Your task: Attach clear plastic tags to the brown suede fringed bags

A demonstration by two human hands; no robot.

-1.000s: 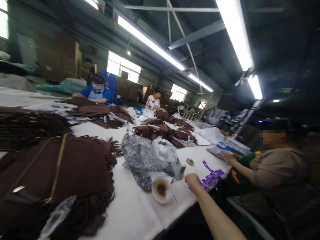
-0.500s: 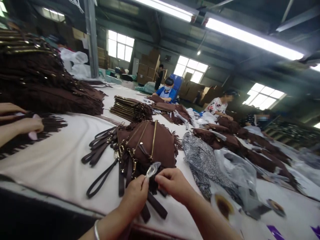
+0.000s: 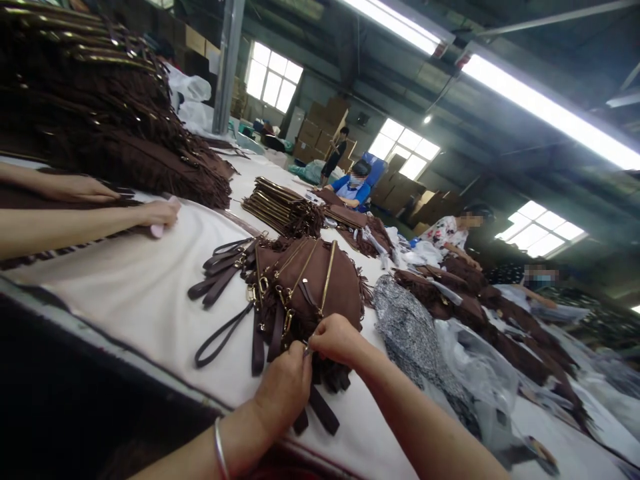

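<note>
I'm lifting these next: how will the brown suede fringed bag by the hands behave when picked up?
Probably floppy: the brown suede fringed bag lies slumped. Its loose dark straps sprawl, so they would likely dangle. Matte nap: probably not slippery.

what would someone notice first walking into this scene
The heap of brown fringed bags lies mid-table, its dark straps spilling to the left. The left hand and right hand are pinched together at its near edge. Next comes the tall stack of bags at upper left, above a co-worker's hand on the white table.
</note>
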